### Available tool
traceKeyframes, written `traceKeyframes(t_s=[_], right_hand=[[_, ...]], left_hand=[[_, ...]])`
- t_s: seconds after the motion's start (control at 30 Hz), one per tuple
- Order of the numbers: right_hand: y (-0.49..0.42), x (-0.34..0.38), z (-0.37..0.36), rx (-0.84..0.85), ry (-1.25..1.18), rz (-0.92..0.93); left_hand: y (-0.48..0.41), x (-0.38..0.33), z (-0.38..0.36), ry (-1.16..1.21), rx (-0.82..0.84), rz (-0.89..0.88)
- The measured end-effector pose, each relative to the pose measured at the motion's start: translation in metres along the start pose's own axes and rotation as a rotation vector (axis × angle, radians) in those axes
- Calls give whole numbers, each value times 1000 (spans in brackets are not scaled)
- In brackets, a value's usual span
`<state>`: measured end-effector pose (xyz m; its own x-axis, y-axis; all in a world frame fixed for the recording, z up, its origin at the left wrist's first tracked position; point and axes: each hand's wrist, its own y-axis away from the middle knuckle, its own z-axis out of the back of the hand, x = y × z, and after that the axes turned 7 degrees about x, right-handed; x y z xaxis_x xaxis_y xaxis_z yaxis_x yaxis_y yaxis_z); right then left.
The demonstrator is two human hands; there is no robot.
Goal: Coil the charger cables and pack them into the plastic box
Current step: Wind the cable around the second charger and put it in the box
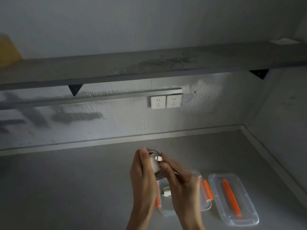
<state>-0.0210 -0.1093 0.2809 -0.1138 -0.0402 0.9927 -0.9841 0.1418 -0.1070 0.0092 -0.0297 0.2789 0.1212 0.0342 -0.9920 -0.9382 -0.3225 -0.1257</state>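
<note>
Two hands [142, 178] [182, 181], two chargers [154, 164] [166, 192] (one boxed), one box [206, 195], one lid [245, 214], two sockets [158, 102] [173, 101]

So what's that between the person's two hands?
A coiled white charger cable, gripped by the left hand and right hand above the open plastic box, seen in the head view.

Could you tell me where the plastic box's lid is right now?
In the head view, the lid lies on the grey counter at lower right, just right of the open plastic box.
</note>
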Motion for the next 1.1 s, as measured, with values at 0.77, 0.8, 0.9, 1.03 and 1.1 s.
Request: traceKeyframes(t_s=[0.77,0.8,0.9,1.03,1.1], right_hand=[[-21,46,50,275,112,33],[-21,46,50,284,126,43],[-25,42,50,248,130,67],[-32,37,51,219,-25,11],[-34,35,54,200,-33,10]], left_hand=[[-11,-38,-18,410,148,284],[-12,-38,-19,377,151,274],[-11,-39,-25,254,135,183],[-7,-34,-32,124,68,67],[-6,-29,-37,35,40,8]])
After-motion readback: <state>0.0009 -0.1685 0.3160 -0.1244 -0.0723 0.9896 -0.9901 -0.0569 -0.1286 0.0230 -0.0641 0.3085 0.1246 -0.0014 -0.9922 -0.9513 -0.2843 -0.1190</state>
